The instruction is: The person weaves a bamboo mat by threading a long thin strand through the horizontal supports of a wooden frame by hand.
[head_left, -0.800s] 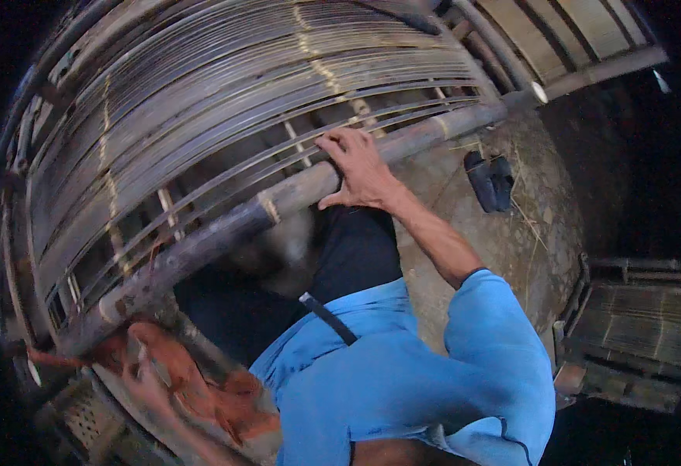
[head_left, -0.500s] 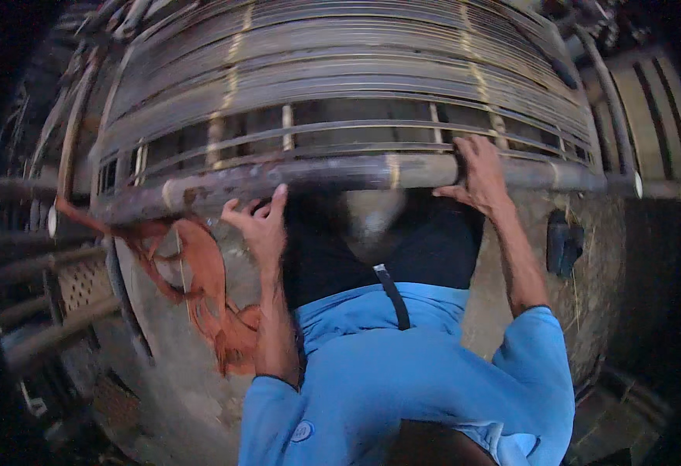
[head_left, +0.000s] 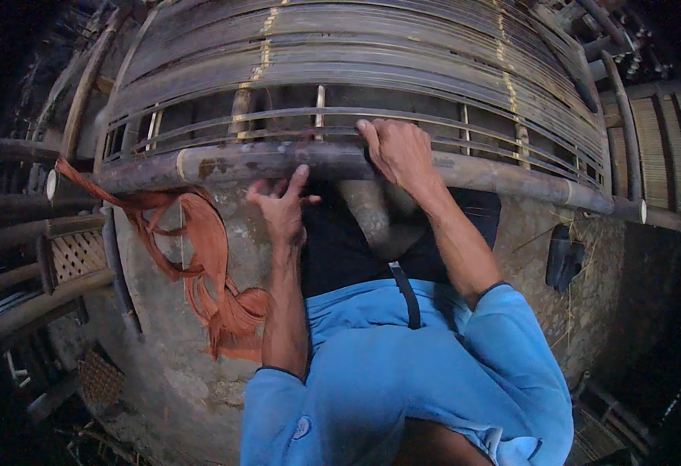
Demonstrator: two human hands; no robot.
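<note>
A thick bamboo pole [head_left: 503,175] runs across in front of my lap, along the near edge of a bamboo slat frame [head_left: 403,66]. My right hand [head_left: 399,152] is closed, knuckles up, over the top of the pole near its middle. A narrow dark shape shows beside its fingers; whatever it grips is hidden. Just below the pole, my left hand [head_left: 281,208] is raised with fingers partly bent and apart, holding nothing that I can see. The thumb points up toward the pole. A faint reddish blur lies on the pole between the hands.
A bundle of orange-red fibre strips [head_left: 204,233] hangs from the pole's left end to the ground. A dark object [head_left: 564,260] lies on the ground at the right. Bamboo rails and a lattice panel [head_left: 76,255] stand at the left, with a slatted panel [head_left: 655,144] at the right.
My right hand has moved left along the pole and its fingers have curled closed. My left hand stays below the pole, its fingers a little more bent. The view has shifted slightly.
</note>
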